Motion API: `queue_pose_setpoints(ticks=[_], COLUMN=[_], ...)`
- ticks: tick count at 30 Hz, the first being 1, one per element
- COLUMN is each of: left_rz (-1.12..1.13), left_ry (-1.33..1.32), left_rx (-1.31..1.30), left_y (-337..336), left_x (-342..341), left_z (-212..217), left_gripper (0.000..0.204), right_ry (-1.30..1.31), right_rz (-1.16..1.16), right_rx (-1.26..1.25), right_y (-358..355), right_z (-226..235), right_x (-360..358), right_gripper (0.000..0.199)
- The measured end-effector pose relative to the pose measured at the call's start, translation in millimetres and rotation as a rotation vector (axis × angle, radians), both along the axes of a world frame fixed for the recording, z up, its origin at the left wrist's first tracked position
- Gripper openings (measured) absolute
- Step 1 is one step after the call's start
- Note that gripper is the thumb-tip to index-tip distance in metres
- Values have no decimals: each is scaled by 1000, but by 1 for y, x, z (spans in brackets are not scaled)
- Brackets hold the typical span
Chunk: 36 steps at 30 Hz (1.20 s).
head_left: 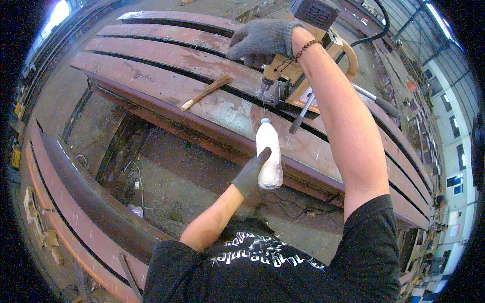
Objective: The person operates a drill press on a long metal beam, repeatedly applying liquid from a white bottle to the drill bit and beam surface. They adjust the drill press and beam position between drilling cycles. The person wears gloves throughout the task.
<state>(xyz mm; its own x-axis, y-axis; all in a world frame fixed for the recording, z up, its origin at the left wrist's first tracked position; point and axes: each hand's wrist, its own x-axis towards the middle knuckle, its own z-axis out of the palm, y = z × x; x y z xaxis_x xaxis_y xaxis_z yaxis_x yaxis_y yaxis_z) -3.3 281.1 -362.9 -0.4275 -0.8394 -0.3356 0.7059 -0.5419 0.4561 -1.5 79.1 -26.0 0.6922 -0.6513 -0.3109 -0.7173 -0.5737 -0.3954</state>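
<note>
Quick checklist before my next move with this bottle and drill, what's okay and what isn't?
1. Bottle held: ok, left hand grips the white bottle.
2. Bottle tip toward the drill: ok, just below it.
3. Brush apart from drill: ok, lying on the beam.
4. Gloves: ok, both hands.
5. Wrist bare of jewelry: not ok, beaded bracelet above right hand's glove.
6. Drill stopped: cannot tell.

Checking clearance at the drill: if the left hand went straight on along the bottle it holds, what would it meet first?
Likely the drill chuck, with the bottle getting there ahead of the left hand. Depth is unclear from this one view, so it could pass beside it.
</note>
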Motion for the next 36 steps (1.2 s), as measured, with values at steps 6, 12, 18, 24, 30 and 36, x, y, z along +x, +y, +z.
queue_pose_setpoints(ticks=[6, 12, 18, 24, 30, 36], left_rz=[15, 5, 3, 7, 27, 21], left_ry=[-36, 46, -15, -69, -56, -46], left_rx=[-12, 43, 23, 13, 13, 22], left_y=[2, 3, 3, 4, 4, 3], left_x=[1, 0, 2, 3, 3, 2], left_z=[4, 9, 9, 17, 10, 8], left_gripper=[68, 62, 59, 61, 67, 69], right_ry=[7, 7, 32, 12, 36, 33], right_rz=[-28, 35, -7, -2, -30, -24], right_rx=[41, -23, -5, 9, 6, -18], right_y=[-3, -3, -1, 0, 1, 2], right_z=[-3, -3, -2, -3, -4, -4], right_x=[1, 0, 4, 2, 5, 5], right_gripper=[50, 53, 54, 55, 55, 54])
